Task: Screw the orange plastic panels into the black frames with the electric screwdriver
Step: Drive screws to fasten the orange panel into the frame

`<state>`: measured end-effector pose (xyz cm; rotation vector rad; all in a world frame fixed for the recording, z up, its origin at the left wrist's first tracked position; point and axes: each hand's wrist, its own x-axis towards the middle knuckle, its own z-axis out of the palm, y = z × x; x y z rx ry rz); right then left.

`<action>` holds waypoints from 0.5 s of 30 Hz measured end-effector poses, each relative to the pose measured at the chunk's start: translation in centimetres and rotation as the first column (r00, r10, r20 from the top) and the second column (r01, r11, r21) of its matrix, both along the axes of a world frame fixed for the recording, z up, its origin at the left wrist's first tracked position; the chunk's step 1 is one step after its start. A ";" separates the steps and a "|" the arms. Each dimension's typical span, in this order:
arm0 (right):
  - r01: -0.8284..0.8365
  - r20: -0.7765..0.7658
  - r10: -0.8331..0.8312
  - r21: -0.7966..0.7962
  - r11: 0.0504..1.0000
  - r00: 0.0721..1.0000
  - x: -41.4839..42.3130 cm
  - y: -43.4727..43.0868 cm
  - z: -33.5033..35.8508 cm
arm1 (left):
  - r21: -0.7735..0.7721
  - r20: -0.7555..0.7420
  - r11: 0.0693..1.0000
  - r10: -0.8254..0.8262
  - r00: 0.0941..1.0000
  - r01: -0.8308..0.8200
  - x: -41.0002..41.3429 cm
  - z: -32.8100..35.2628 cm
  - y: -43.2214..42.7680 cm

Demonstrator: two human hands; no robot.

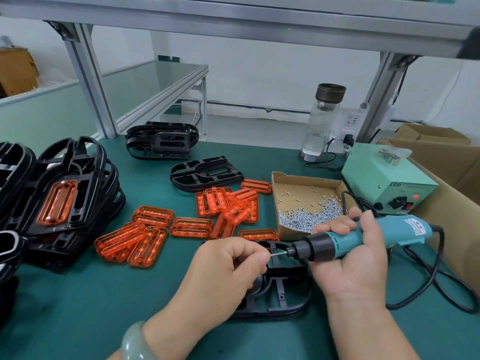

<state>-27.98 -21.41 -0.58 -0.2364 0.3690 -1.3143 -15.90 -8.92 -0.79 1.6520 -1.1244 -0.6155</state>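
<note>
My right hand (pixel 348 258) grips the teal electric screwdriver (pixel 363 239), held nearly level with its bit pointing left. My left hand (pixel 226 271) pinches a small screw (pixel 274 254) right at the bit tip. Both hands hover over a black frame (pixel 275 297) lying flat on the green mat; an orange panel (pixel 258 233) shows at its far end, partly hidden. Loose orange panels (pixel 155 229) lie scattered in the middle of the mat. A cardboard tray of screws (pixel 306 203) sits just behind my right hand.
A stack of black frames (pixel 65 203), the top one fitted with an orange panel, stands at the left. Two more black frames (pixel 205 172) lie further back. A green power box (pixel 389 185), a glass bottle (pixel 322 120) and cardboard boxes (pixel 446 165) crowd the right.
</note>
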 end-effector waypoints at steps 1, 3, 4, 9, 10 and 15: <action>0.002 0.000 -0.002 -0.001 1.000 1.000 0.0 0.0 0.0 | -0.006 -0.001 1.000 -0.005 1.000 0.005 0.0 0.0 0.0; 0.004 -0.005 -0.004 -0.002 1.000 1.000 0.0 0.0 0.0 | -0.025 0.005 1.000 -0.012 1.000 0.012 -0.1 -0.1 0.0; 0.004 -0.008 -0.004 -0.002 1.000 1.000 0.0 0.0 -0.1 | -0.033 0.006 0.999 -0.012 1.000 0.013 -0.1 -0.1 0.0; 0.006 -0.025 -0.007 -0.007 1.000 1.000 0.2 0.0 -0.1 | -0.057 -0.023 0.998 -0.005 1.000 0.004 -0.2 -0.1 -0.1; 0.008 -0.027 -0.008 -0.009 1.000 1.000 0.1 0.1 -0.1 | -0.060 -0.022 0.998 -0.006 1.000 0.004 -0.2 -0.1 -0.1; -0.004 -0.033 0.004 -0.016 1.000 0.999 0.2 0.2 -0.2 | -0.063 -0.014 0.998 0.008 1.000 -0.009 -0.3 -0.1 0.0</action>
